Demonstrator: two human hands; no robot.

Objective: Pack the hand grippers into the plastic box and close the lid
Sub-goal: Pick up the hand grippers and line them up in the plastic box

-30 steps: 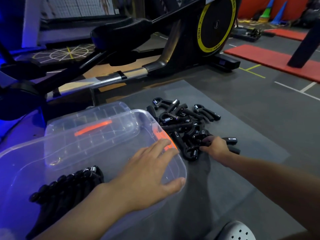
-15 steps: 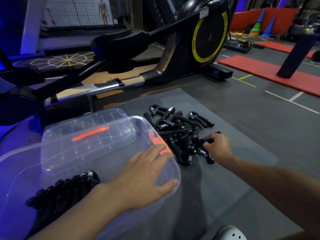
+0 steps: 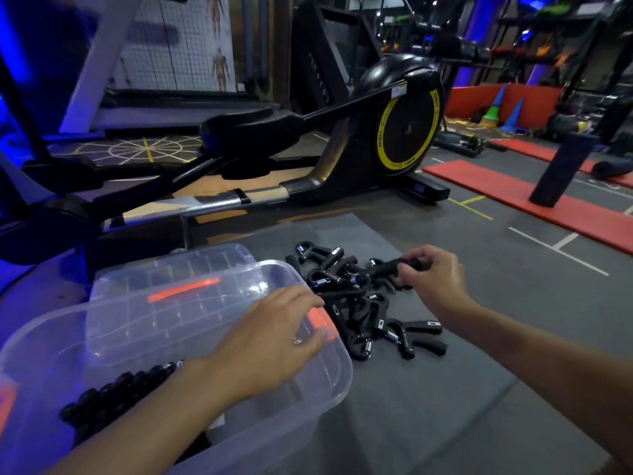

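A clear plastic box (image 3: 329,382) with orange clips sits at the lower left on a grey mat (image 3: 428,399). Its clear lid (image 3: 171,269) lies behind it. Several black hand grippers (image 3: 113,392) are lined up inside the box. A pile of black hand grippers (image 3: 356,303) lies on the mat right of the box. My left hand (image 3: 270,344) rests over the box's right end with relaxed fingers. My right hand (image 3: 431,275) pinches one black hand gripper (image 3: 387,269) by its foam handle, lifted just above the pile.
A black elliptical trainer (image 3: 404,132) with a yellow-ringed wheel stands close behind the mat. Red mats (image 3: 513,190), a black post (image 3: 561,169) and cones (image 3: 513,114) are at the back right. Bare grey floor with white lines lies to the right.
My right hand has moved from the pile's near edge to its far side and lifted a hand gripper by the handle. My left hand stays on the box. The view tilted up.
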